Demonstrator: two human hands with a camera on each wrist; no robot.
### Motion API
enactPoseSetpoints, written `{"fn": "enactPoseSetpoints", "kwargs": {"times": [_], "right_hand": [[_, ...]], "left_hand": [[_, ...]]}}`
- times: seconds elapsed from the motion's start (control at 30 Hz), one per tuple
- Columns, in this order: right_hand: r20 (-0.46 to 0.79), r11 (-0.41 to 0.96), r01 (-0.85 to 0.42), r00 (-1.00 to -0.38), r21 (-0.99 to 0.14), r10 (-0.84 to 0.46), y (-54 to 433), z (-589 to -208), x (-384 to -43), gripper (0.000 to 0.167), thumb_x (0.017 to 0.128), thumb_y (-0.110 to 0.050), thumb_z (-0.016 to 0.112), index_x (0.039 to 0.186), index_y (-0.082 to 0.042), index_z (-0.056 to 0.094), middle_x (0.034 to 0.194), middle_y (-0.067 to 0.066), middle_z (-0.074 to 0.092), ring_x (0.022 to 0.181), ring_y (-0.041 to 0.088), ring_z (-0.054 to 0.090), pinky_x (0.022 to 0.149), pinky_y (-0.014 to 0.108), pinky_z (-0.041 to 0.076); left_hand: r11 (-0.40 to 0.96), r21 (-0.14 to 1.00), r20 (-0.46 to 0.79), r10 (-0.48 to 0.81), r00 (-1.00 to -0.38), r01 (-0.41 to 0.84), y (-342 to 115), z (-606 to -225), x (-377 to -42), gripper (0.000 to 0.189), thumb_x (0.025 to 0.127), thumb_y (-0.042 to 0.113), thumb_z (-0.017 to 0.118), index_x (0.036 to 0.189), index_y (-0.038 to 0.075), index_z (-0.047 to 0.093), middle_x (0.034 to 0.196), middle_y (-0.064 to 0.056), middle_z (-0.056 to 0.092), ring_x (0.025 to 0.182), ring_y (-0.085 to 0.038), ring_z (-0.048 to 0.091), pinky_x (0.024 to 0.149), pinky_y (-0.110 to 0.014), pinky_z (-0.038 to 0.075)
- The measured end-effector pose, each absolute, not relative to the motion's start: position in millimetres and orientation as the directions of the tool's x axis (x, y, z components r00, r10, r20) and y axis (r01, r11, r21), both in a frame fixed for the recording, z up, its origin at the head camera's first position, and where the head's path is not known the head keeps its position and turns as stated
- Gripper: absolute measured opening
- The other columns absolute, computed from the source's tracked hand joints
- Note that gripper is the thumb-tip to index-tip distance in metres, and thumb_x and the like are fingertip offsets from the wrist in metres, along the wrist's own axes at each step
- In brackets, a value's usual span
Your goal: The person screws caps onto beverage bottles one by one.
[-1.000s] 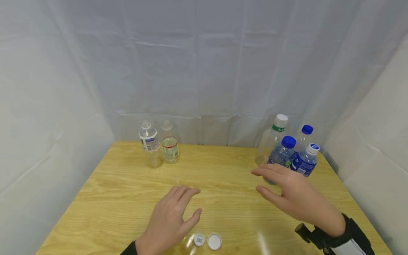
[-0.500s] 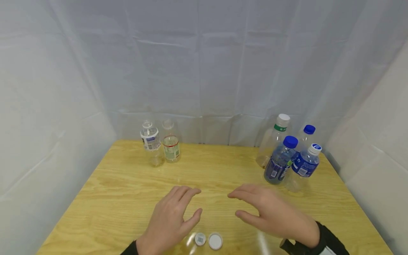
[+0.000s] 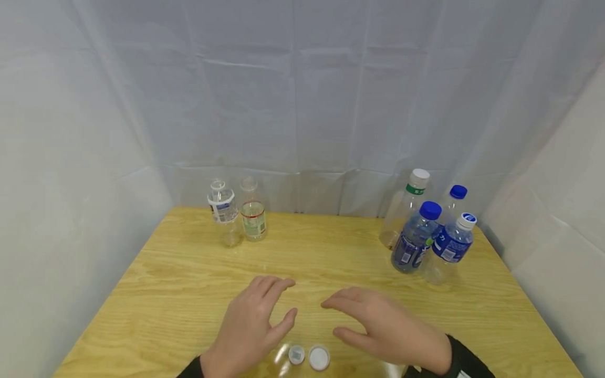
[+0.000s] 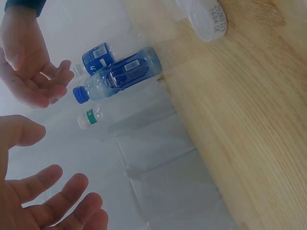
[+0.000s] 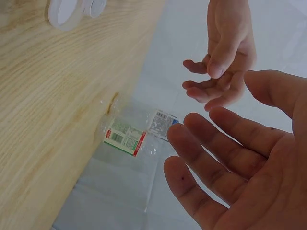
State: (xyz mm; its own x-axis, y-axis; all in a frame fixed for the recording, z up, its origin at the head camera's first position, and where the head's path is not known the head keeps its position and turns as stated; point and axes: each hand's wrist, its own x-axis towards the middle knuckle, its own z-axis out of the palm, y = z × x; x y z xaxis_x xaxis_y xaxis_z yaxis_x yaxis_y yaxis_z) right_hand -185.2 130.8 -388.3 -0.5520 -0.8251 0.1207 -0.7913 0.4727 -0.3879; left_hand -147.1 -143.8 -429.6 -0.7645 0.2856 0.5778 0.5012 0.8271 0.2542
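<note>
watching from my remote post, i see the left hand (image 3: 248,323) and right hand (image 3: 378,323) poised apart over the table (image 3: 321,247), fingers loosely bent, grasping nothing. the small cap (image 3: 296,355) and large cap (image 3: 319,358) lie side by side near the front, untouched. lifting either, i judge, calls for a low fingertip pinch at the rim; its close neighbour is the likeliest obstacle. four capped bottles (image 3: 412,252) cluster at far right, two clear bottles (image 3: 253,220) at far left, well away from the caps.
</note>
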Motion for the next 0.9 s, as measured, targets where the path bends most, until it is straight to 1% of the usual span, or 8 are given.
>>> {"fn": "enactPoseSetpoints", "kwargs": {"times": [0.17,0.27,0.37,0.5,0.67,0.77,0.9], "right_hand": [[0.138,0.468,-0.798,-0.549,-0.38,-0.824,129.4,-391.0,-183.6,0.043,0.102,-0.048,0.051,0.136,-0.023,0.06,0.132,-0.009,0.063,0.121,0.01,0.061,0.099,0.038,0.054],[0.143,0.462,-0.804,-0.543,-0.374,-0.828,128.1,-392.8,-183.5,0.043,0.102,-0.048,0.051,0.135,-0.023,0.061,0.13,-0.009,0.064,0.119,0.009,0.061,0.098,0.037,0.054],[0.14,0.456,-0.811,-0.533,-0.366,-0.835,126.9,-395.2,-183.2,0.042,0.102,-0.048,0.052,0.135,-0.023,0.061,0.13,-0.009,0.064,0.119,0.009,0.061,0.098,0.036,0.054],[0.132,0.45,-0.814,-0.524,-0.367,-0.841,127.1,-398.2,-182.1,0.04,0.102,-0.043,0.056,0.136,-0.023,0.06,0.13,-0.008,0.064,0.119,0.01,0.061,0.098,0.036,0.053],[0.107,0.456,-0.797,-0.533,-0.397,-0.839,129.7,-400.4,-180.9,0.04,0.103,-0.046,0.052,0.136,-0.025,0.06,0.13,-0.008,0.064,0.119,0.01,0.061,0.098,0.036,0.054],[0.104,0.448,-0.79,-0.532,-0.419,-0.84,130.7,-401.5,-180.2,0.04,0.103,-0.048,0.05,0.136,-0.026,0.059,0.13,-0.009,0.064,0.118,0.009,0.061,0.096,0.034,0.054],[0.115,0.433,-0.798,-0.519,-0.419,-0.847,130.6,-403.1,-179.3,0.037,0.103,-0.043,0.053,0.135,-0.027,0.058,0.128,-0.01,0.064,0.117,0.008,0.061,0.095,0.032,0.054]], "left_hand": [[0.845,0.257,0.599,0.242,-0.763,0.469,-153.9,-426.4,-153.6,0.042,0.084,0.031,0.077,0.121,0.014,0.067,0.11,0.003,0.066,0.1,-0.012,0.062,0.077,-0.03,0.058],[0.864,0.269,0.619,0.184,-0.763,0.426,-163.5,-423.3,-161.2,0.041,0.084,0.029,0.077,0.121,0.012,0.067,0.109,-0.001,0.067,0.098,-0.015,0.063,0.074,-0.033,0.058],[0.882,0.288,0.644,0.109,-0.757,0.372,-175.2,-420.2,-171.8,0.042,0.084,0.028,0.076,0.121,0.009,0.066,0.109,-0.006,0.067,0.098,-0.021,0.063,0.073,-0.038,0.058],[0.893,0.332,0.666,0.006,-0.746,0.303,-192.4,-417.8,-189.7,0.049,0.084,0.027,0.075,0.126,0.005,0.061,0.114,-0.014,0.064,0.102,-0.03,0.061,0.076,-0.045,0.055],[0.891,0.393,0.667,-0.106,-0.737,0.228,-212.2,-416.6,-214.0,0.061,0.084,0.025,0.074,0.134,-0.002,0.052,0.12,-0.02,0.056,0.106,-0.035,0.056,0.078,-0.05,0.051],[0.883,0.429,0.649,-0.157,-0.745,0.188,-222.6,-416.2,-226.2,0.068,0.083,0.023,0.076,0.138,-0.004,0.046,0.122,-0.024,0.051,0.108,-0.037,0.052,0.082,-0.052,0.049],[0.865,0.482,0.597,-0.211,-0.774,0.136,-234.6,-416.0,-238.7,0.077,0.084,0.023,0.077,0.144,-0.004,0.037,0.129,-0.027,0.046,0.115,-0.041,0.048,0.091,-0.055,0.046]]}}
